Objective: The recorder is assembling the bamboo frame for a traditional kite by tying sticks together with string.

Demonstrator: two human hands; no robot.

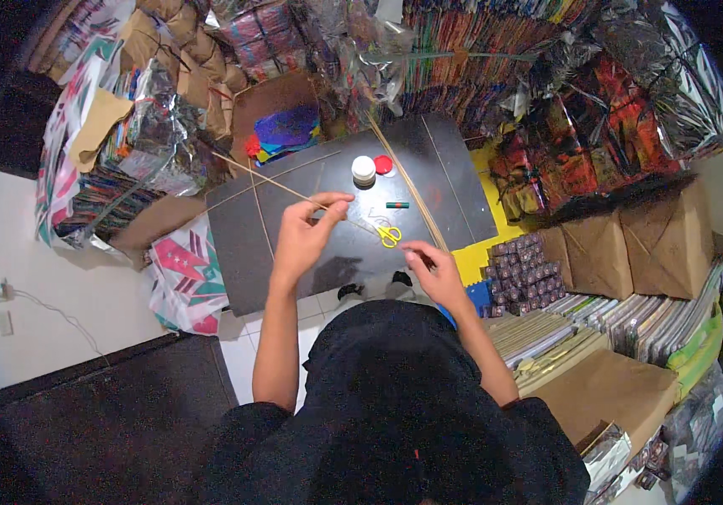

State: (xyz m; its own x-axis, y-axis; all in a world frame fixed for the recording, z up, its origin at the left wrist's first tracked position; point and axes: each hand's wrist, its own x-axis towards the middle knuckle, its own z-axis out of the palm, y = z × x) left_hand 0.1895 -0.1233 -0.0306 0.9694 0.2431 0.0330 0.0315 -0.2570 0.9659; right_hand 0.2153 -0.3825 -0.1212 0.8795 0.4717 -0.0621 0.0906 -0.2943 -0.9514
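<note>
Presently, the left hand (309,236) is raised above the dark table (243,269), thumb and forefinger closed in a pinch on a thin tan stick (267,178), which slants from the hand toward the table's far left corner. The right hand (435,273) is near the middle of the near edge, its thumb and fingertips drawn close together; whether anything is gripped between them, or whether the stick's inner end reaches them, cannot be told. In the inspector's judgement the stick is very light and fairly stiff, with some spring, and liable to snap if bent sharply; it is best held lightly near the middle, with a second pinch close to the end. Between the hands lie yellow-handled scissors (390,236), just beside the right fingertips. Toward the far edge from these are a small green tube (397,205), a white jar (363,171) and, beside it, a red lid (383,164). A bundle of sticks (406,181) runs from the far edge toward the near edge, right of the jar. A loose stick (452,177) lies nearer the right edge. Beyond the far edge stands a cardboard box (248,109) containing coloured sheets (287,128).
</note>
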